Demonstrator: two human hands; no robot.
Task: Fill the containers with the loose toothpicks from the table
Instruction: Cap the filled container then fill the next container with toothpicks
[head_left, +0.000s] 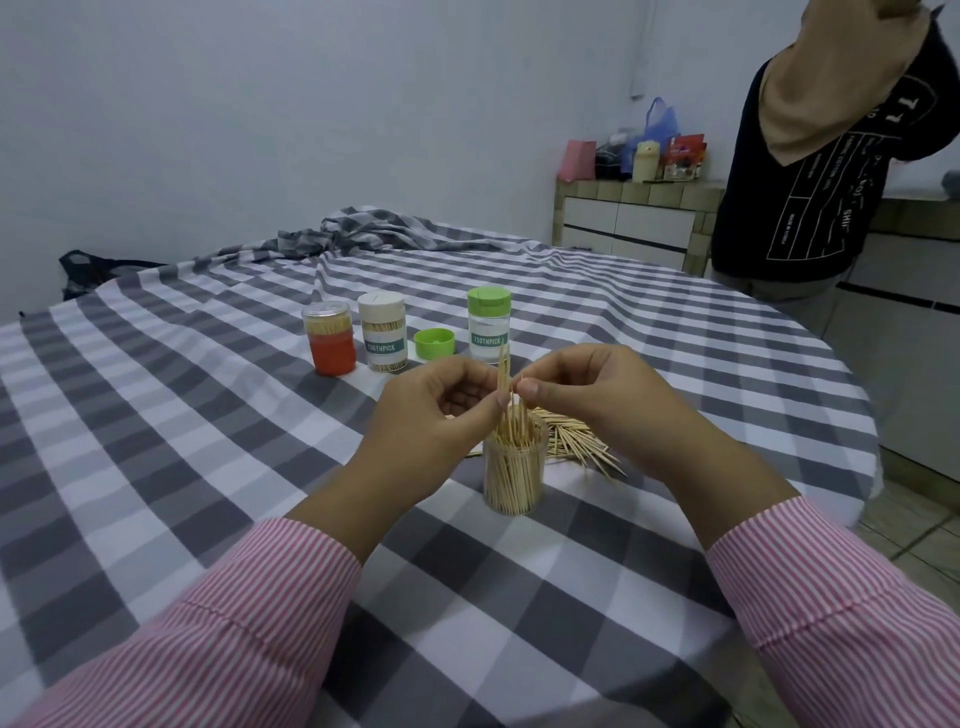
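A clear lidless container (514, 475) packed with upright toothpicks stands on the checked tablecloth in front of me. Just above its mouth, my left hand (441, 415) and my right hand (587, 395) both pinch a small bunch of toothpicks (503, 376), held upright. A heap of loose toothpicks (576, 441) lies on the cloth behind and to the right of the container, partly hidden by my right hand.
Further back stand an orange container (329, 338), a white-lidded toothpick container (382, 332), a loose green lid (434, 344) and a green-lidded container (488, 325). Another person (810, 182) stands at the table's far right edge. Cabinets line the right wall.
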